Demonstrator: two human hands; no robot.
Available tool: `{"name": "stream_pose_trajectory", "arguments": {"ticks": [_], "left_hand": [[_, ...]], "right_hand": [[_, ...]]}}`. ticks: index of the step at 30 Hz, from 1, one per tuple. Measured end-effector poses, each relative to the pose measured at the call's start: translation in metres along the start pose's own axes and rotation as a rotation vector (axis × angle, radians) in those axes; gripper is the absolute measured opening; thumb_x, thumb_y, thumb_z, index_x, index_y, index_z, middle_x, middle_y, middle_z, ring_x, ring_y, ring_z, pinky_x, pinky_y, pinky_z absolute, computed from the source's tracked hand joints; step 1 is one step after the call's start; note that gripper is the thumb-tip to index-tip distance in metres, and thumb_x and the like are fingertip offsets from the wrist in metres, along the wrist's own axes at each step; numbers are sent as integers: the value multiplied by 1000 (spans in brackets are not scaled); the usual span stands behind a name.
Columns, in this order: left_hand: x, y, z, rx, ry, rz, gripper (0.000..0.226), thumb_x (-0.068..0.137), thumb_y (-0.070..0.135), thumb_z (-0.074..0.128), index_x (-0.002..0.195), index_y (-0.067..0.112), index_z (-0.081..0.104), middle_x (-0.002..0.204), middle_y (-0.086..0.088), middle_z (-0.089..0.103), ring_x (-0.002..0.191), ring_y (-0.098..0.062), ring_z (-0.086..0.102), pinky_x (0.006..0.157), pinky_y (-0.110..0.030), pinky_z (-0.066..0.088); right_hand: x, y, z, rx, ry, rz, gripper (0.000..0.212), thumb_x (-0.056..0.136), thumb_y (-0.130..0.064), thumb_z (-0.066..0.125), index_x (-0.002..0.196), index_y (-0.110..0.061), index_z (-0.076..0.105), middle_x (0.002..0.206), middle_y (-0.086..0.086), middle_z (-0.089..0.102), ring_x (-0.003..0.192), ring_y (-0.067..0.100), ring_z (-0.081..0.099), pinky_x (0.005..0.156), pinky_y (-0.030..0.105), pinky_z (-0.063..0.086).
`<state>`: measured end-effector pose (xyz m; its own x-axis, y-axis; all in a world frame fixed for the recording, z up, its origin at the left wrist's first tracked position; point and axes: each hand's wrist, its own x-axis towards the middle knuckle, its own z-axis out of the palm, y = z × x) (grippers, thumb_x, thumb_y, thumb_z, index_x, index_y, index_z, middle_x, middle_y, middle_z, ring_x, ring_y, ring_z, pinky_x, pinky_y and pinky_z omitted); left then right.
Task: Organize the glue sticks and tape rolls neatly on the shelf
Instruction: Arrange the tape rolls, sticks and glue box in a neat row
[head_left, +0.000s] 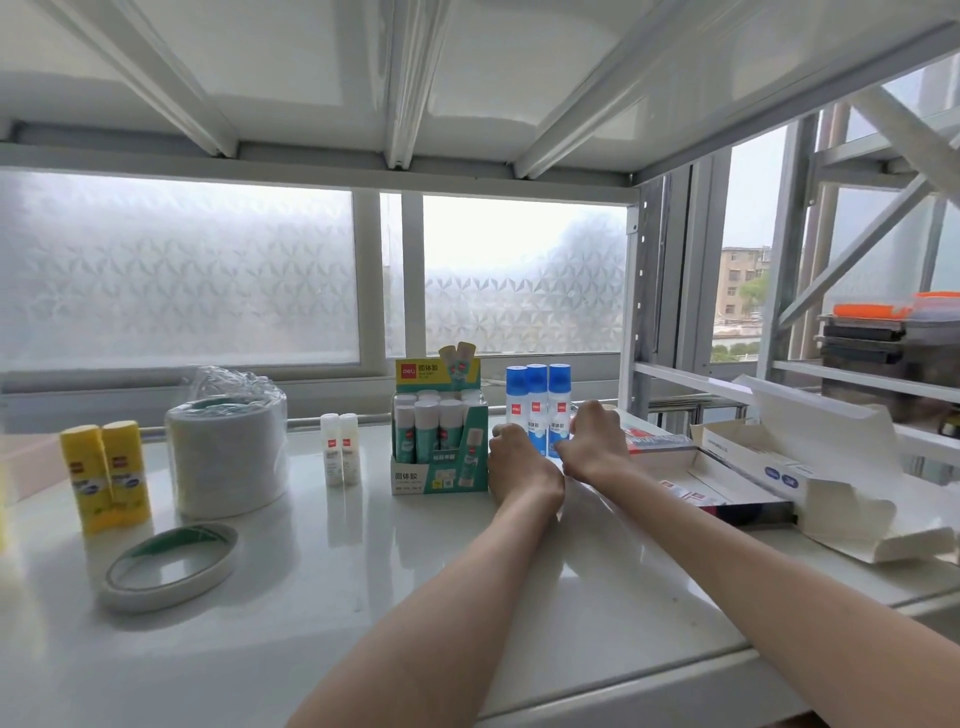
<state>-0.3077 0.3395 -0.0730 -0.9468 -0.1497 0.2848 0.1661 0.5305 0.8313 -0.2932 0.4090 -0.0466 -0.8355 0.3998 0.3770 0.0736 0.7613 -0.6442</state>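
Three blue-capped liquid glue bottles stand upright in a row at the back of the white shelf. My left hand is curled against their left side and my right hand against their right side, fingers around the lower bottles. A green display box of white-capped glue sticks stands just left of them. Further left stand two small white glue sticks, a wrapped stack of white tape rolls and two yellow glue sticks. A single flat tape roll lies in front.
An opened white carton and flat packages lie to the right of the bottles. Metal uprights frame the shelf's right end, with dark boxes and an orange lid on the neighbouring rack. A frosted window is behind.
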Motion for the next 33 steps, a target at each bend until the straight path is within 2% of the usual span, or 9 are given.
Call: {"name": "stream_pose_trajectory", "arguments": {"ticks": [2,4,6,8,10,14,17,22,33], "left_hand": [[-2,0,-2,5,-13,-5,40,87,7,66,124,1,53,126,-16,61,118,-30,61,92,-34,51],[-6,0,-5,11,-22,5,41,86,7,68,124,1,54,126,-16,62,118,-30,61,92,-35,52],[-12,1,-8,13,-45,12,42,85,8,69,124,1,55,125,-14,63,116,-29,62,93,-34,53],[-18,0,-10,18,-67,-2,45,86,11,66,128,-1,54,126,-14,63,116,-28,63,93,-33,53],[-32,1,-20,26,-100,-4,48,89,16,61,132,-2,50,128,-14,61,118,-28,61,94,-33,50],[-69,-3,-56,68,-169,87,28,95,12,45,120,4,53,123,-16,58,115,-34,55,89,-38,44],[-72,-24,-90,77,-81,133,29,87,7,50,116,5,51,115,-13,54,108,-32,53,87,-36,46],[-44,-56,-134,183,58,27,34,83,7,58,116,-1,53,115,-15,53,109,-28,50,97,-34,48],[-42,-57,-145,295,-153,-113,41,91,18,41,127,5,56,133,-17,51,124,-32,46,107,-37,40]], "right_hand": [[-1,0,-1,-3,10,4,11,81,-6,68,75,0,61,101,23,67,96,37,63,66,28,37],[-5,-1,-3,-17,8,13,27,82,-7,68,63,-8,49,97,25,64,92,37,61,66,28,36],[-12,-4,-4,-23,32,-8,9,84,-8,68,81,-1,62,103,24,66,97,37,62,67,28,36],[-20,-8,-7,-17,62,1,15,83,-5,67,96,3,66,106,24,67,90,37,61,66,29,37],[-30,-11,-9,15,92,16,8,81,0,63,87,1,67,102,24,69,83,37,59,67,29,38],[-51,-27,-8,112,91,-26,16,74,1,61,81,0,75,91,21,74,93,36,67,78,34,52],[-66,-44,2,147,-16,-61,21,77,2,60,90,1,76,95,18,74,95,31,67,85,34,52],[-72,-56,27,221,-215,77,22,84,-6,56,103,-3,66,97,13,68,87,23,63,75,33,56],[-68,-63,43,192,-167,91,21,85,-6,54,102,1,65,99,17,67,87,27,63,70,34,53]]}}
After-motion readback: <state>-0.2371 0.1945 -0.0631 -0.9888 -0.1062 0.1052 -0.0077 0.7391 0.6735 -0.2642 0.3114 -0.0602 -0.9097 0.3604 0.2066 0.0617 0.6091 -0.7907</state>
